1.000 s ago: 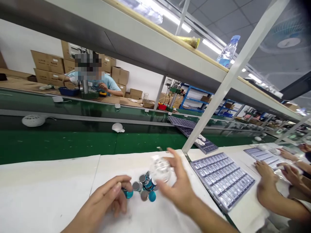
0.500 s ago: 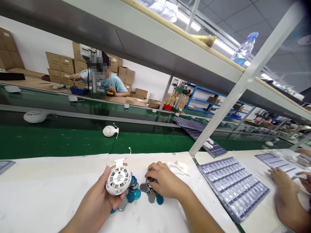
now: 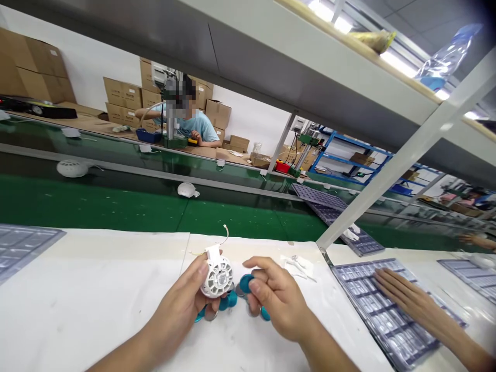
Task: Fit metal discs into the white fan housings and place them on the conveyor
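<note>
My left hand (image 3: 186, 294) is closed around a round white plastic fan housing (image 3: 217, 278) with radial slots and a short cable (image 3: 226, 235) sticking up from its top. Between the thumb and fingers of my right hand (image 3: 277, 297) is a blue disc (image 3: 246, 283), held just to the right of the housing. On the white work surface beneath both hands lie several loose discs (image 3: 223, 304), some blue and some silver, partly covered by my hands. A small white packet with thin strips (image 3: 298, 267) lies beyond my right hand.
Clear plastic trays (image 3: 391, 305) lie at right, with a co-worker's hand (image 3: 403, 294) on them. Another tray (image 3: 27, 248) is at left. Behind runs a green conveyor (image 3: 127, 206) carrying white housings (image 3: 188, 190). A slanted white post (image 3: 387, 181) and overhead shelf frame the bench.
My right hand has lifted a blue disc from the pile and turned toward the housing. The co-worker's hand has moved onto the near tray. The camera view has shifted left.
</note>
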A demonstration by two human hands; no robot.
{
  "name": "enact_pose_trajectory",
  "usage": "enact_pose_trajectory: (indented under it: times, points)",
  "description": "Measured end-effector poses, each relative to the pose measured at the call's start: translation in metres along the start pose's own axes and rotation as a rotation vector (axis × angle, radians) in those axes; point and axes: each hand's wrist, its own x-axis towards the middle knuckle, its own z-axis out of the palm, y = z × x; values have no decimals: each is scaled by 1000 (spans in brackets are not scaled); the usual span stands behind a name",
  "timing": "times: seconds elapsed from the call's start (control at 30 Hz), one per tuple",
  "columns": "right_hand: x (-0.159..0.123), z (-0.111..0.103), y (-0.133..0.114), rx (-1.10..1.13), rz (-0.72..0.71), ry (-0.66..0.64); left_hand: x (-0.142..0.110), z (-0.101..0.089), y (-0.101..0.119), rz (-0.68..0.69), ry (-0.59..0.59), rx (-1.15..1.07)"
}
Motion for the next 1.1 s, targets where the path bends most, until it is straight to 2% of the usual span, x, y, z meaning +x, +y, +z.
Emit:
enact_pose_trajectory:
  times: [0.1,0.23,0.3,0.5,0.63,0.7,0.8,0.87,0.97,1.03,1.1]
  points:
    - [-8,20,-2,77,-38,27,-1,-1,-2,12,-19,70]
    - [-4,31,-4,-166,-218,87,-3,-3,-4,10,-47,153]
    - [0,31,-4,-249,-252,133,-3,-3,-6,4,-42,175]
    - [3,31,-1,-299,-189,160,-3,-3,-11,-5,0,187]
    - [2,32,0,-312,-181,185,-4,-3,-10,-8,-28,197]
    - [2,32,1,-290,-122,190,-5,-3,-8,14,-40,255]
    - [3,33,3,-142,68,233,-7,-2,-3,62,-90,361]
    - [5,35,1,54,140,244,-8,-1,-1,54,-153,357]
    - [6,42,-4,405,139,43,-10,1,-2,40,-216,254]
    - [5,49,-6,560,135,-96,-14,4,-3,38,-208,202]
    - [3,55,-5,626,129,-111,-20,9,-4,12,-160,161]
